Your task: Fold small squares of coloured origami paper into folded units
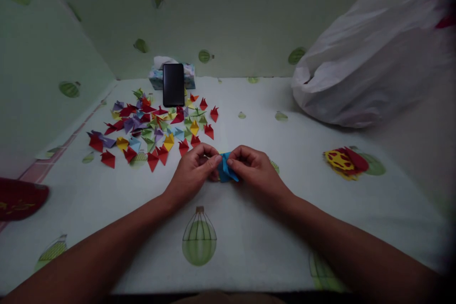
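Observation:
Between my two hands is a small piece of blue folded paper (227,169), with creased flaps and a narrow point toward the lower right. My left hand (197,164) pinches its left side between thumb and fingers. The right side is pinched by my right hand (254,166), thumb on top. Parts of the paper are hidden behind the fingertips. Just beyond my left hand lies a spread of small folded paper birds (153,126) in red, purple, yellow, green, orange and light blue.
Behind the birds, a black phone (173,85) leans on a tissue box (156,78). A large white plastic bag (342,71) stands at back right. A red and yellow item (344,161) lies on the right, a dark red object (23,198) at left. Balloon-patterned walls enclose the table (256,247).

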`<state>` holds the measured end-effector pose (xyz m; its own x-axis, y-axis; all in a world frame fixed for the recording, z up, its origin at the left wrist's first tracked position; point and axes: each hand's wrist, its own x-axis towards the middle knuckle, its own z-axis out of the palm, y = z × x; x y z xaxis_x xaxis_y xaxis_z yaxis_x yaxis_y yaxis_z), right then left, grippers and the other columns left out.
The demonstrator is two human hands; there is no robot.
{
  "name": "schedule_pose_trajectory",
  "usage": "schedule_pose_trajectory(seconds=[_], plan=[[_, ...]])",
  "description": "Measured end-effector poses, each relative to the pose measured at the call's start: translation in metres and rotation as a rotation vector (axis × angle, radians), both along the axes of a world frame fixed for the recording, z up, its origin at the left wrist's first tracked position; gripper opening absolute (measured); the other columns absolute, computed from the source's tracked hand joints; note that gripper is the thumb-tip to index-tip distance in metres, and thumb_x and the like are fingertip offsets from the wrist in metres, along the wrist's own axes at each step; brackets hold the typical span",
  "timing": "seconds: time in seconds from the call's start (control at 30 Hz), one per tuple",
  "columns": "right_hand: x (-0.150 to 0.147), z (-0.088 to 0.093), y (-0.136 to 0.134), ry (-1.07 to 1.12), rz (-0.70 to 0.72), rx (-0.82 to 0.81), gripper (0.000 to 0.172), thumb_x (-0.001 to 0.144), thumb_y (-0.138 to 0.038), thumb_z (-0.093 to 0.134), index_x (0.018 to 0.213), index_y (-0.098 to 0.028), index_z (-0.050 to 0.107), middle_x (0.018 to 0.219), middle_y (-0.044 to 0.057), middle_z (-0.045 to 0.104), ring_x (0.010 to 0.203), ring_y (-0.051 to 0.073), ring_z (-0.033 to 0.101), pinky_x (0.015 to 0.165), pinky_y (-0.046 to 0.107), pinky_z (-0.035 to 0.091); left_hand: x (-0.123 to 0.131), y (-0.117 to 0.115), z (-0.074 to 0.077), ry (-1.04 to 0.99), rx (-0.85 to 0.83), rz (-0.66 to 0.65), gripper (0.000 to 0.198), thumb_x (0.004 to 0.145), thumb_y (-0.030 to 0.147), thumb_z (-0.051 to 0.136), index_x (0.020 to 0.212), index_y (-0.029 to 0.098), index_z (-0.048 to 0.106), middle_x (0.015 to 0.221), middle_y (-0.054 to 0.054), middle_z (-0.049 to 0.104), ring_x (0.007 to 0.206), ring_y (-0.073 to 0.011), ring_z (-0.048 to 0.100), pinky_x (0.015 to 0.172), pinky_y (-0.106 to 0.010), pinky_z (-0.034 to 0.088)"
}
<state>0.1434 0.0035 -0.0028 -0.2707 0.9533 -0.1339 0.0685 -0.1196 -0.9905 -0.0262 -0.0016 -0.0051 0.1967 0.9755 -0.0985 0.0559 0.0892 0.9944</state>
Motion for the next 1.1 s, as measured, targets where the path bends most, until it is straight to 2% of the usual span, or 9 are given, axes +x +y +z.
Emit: schedule_pose_trajectory(seconds=[0.17,0.4,0.6,0.83,1.1], plan=[[-0.0015,-0.0018,-0.0025,-0.007,-0.017,0.041,0.018,0.080,-0.033,0.062,0.072,-0.020,0.052,0.059,-0.004,0.052,0.051,0.010,0.048,0.050,0.025,0.038,0.0036,-0.0039,0.0021,0.032,-0.041,-0.014,0.027,0.078,0.040,0.071,0.080,0.016,0.058,0.062,0.002,0.060,0.054,-0.0110,0.057,0.052,-0.023,0.049],[-0.0038,-0.0037,-0.0044,-0.006,-0.012,0.044,0.017,0.080,-0.031,0.063,0.073,-0.020,0.052,0.059,-0.004,0.053,0.051,0.010,0.049,0.051,0.025,0.039,0.0050,-0.0049,-0.0011,0.083,-0.047,0.010,0.020,0.079,0.035,0.066,0.079,0.016,0.058,0.061,0.002,0.057,0.054,-0.0107,0.054,0.049,-0.021,0.045],[-0.0042,-0.0022,-0.0040,0.004,-0.018,0.015,0.016,0.079,-0.028,0.062,0.070,-0.021,0.051,0.057,-0.005,0.053,0.051,0.011,0.050,0.050,0.025,0.039,0.0043,-0.0046,0.0004,0.146,-0.017,0.011,0.017,0.078,0.032,0.064,0.075,0.017,0.057,0.061,0.002,0.056,0.054,-0.0108,0.051,0.049,-0.021,0.042],[-0.0038,-0.0022,-0.0034,0.011,-0.003,0.004,0.015,0.077,-0.027,0.062,0.069,-0.020,0.051,0.058,-0.005,0.054,0.050,0.010,0.050,0.049,0.025,0.039,0.0032,-0.0042,0.0007,0.129,0.011,-0.017,0.018,0.081,0.033,0.062,0.075,0.017,0.057,0.061,0.003,0.056,0.055,-0.0110,0.052,0.051,-0.022,0.042],[-0.0023,-0.0006,-0.0021,0.023,0.048,-0.034,0.014,0.078,-0.027,0.062,0.072,-0.020,0.052,0.058,-0.005,0.054,0.049,0.009,0.051,0.050,0.024,0.041,0.0016,-0.0028,0.0015,0.225,0.090,-0.032,0.011,0.079,0.025,0.060,0.072,0.018,0.056,0.059,0.004,0.054,0.052,-0.0104,0.048,0.048,-0.021,0.037]])
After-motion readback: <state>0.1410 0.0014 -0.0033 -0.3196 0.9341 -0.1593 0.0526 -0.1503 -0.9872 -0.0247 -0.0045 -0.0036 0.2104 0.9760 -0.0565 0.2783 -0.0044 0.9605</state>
